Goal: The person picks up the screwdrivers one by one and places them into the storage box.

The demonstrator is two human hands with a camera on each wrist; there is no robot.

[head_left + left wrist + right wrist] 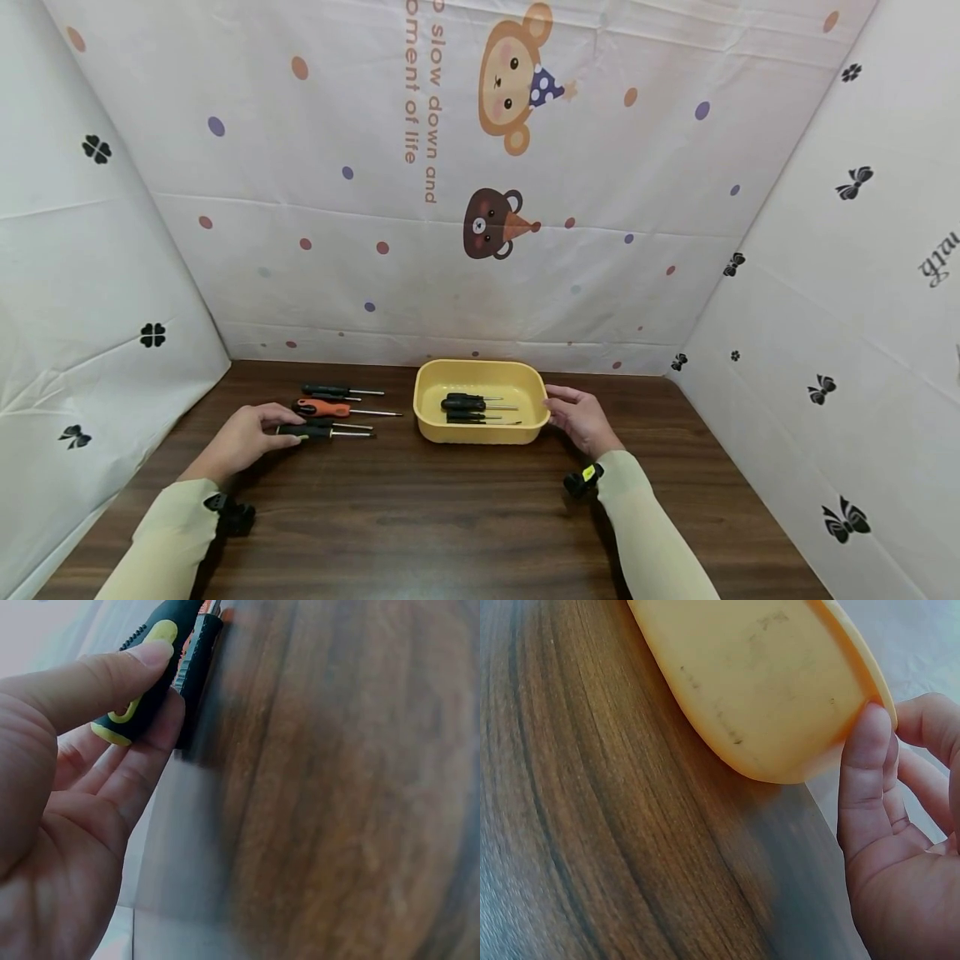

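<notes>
My left hand (247, 437) pinches the handle of a black-and-yellow screwdriver (154, 694) between thumb and fingers, at the near end of a row on the left. Right beside it lies another black-handled screwdriver (196, 671), partly hidden by the first in the head view. Beyond them are an orange-handled screwdriver (324, 407) and a black screwdriver (327, 389) at the back. On the other side, my right hand (583, 419) grips the right rim of a yellow plastic bin (480, 433), thumb outside and fingers at the edge.
Several black screwdrivers (465, 403) lie inside the bin, shafts pointing right. The dark wooden table (420, 517) meets a printed cloth backdrop (450, 283) at the back, with cloth walls on the left and right.
</notes>
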